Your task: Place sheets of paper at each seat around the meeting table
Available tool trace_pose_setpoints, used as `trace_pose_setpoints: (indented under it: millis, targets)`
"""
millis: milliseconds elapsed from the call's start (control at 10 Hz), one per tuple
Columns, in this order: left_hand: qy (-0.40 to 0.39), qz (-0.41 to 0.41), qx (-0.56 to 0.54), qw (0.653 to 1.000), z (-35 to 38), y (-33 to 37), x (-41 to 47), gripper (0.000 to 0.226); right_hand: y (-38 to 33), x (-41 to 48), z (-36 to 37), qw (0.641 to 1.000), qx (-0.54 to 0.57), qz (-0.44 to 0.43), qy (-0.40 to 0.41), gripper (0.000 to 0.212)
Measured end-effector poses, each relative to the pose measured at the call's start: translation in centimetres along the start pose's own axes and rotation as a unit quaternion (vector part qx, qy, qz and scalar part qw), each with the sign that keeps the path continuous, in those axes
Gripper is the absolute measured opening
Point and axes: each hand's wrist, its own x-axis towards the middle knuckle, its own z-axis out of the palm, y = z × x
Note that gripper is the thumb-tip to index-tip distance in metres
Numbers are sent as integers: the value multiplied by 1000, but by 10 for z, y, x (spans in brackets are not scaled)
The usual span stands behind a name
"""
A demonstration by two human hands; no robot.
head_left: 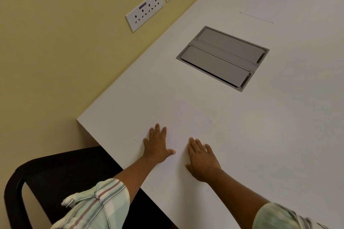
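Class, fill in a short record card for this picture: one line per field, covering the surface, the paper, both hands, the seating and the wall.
surface: white meeting table, grey cable hatch set into it, flaps closed
paper: white sheet lying flat near the table's corner, edges faint against the top
second paper: another sheet farther along the table, only its edge clear
left hand: flat, palm down on the sheet
right hand: flat, palm down on the sheet
seating: black chair at the near corner
wall: socket plates in a row
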Motion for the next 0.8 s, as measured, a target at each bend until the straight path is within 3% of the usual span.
trace_pose_setpoints:
  millis: [500,800]
  targets:
    - [46,9,6,999,-1,3,-4,116,8,-4,-12,1000,-3,-4,-12,90]
    - [102,103,62,988,4,38,-44,100,43,-56,-12,991,73,86,66,86]
